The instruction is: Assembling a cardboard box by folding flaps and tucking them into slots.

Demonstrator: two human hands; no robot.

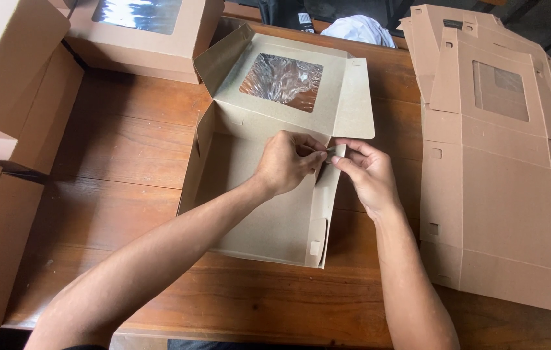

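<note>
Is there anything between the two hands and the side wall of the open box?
Nothing visible. The left hand and right hand already pinch the right wall's top corner of the half-folded box.

We seem to be at a small packing workspace: a brown wooden plank table (126, 149) carries a stack of flat unfolded brown cardboard box blanks (502, 188), and finished brown cardboard boxes with clear plastic windows (139, 32) crowd its far and left edges.
</note>
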